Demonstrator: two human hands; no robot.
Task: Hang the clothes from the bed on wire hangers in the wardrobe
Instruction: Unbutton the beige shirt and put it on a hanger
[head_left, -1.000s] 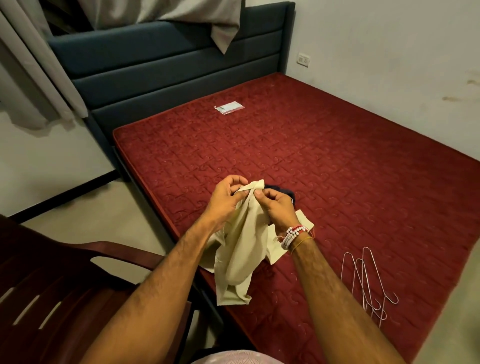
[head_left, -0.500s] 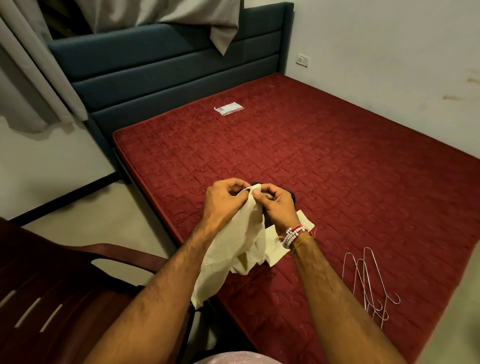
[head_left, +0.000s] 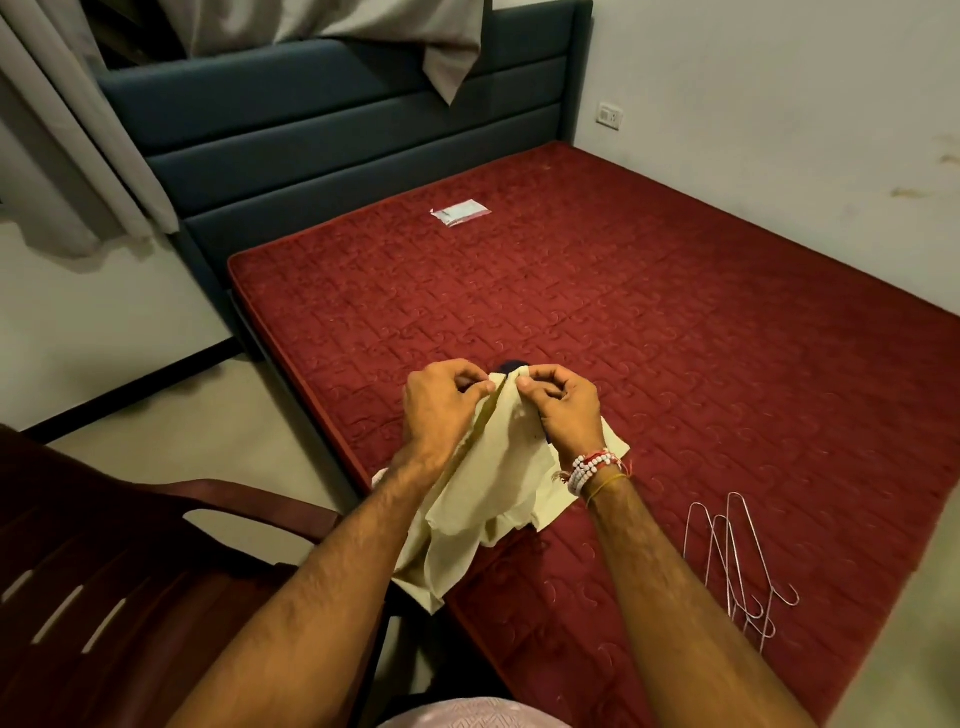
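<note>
Fabric opens between our hands: over the last second our left hand (head_left: 441, 410) and right hand (head_left: 561, 410) draw slightly apart, each pinching the top edge of the cream garment (head_left: 493, 499), which hangs over the near edge of the red mattress (head_left: 675, 312). We judge we are finding its neck for a hanger. The wire hangers (head_left: 732, 566) lie untouched, near right. No wardrobe or other container shows.

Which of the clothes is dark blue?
The dark garment on the mattress, mostly hidden behind the left hand and right hand. The cream garment they pinch is pale.
</note>
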